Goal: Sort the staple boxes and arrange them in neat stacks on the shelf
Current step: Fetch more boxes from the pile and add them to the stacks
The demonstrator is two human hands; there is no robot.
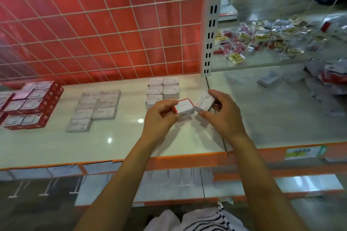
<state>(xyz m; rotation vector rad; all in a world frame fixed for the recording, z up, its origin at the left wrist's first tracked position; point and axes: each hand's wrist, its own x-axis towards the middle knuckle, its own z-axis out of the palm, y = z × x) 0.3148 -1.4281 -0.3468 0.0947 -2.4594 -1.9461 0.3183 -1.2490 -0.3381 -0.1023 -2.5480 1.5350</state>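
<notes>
Boxes fill both hands in the head view: the left hand [159, 118] pinches a red-edged box [184, 108] and the right hand [220, 114] grips a white box [203, 104], both above the shelf [122, 146], just in front of the white stack [162, 90]. A careless set-down could knock that stack askew, or put the red-edged box there instead of with the red stacks [32, 103].

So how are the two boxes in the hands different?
The left box has a red rim round its white top; the right box is white with a small red mark and dark letters. The left box shows a barcode on its side; the right box shows none. Both are small cartons held above the shelf.
</notes>
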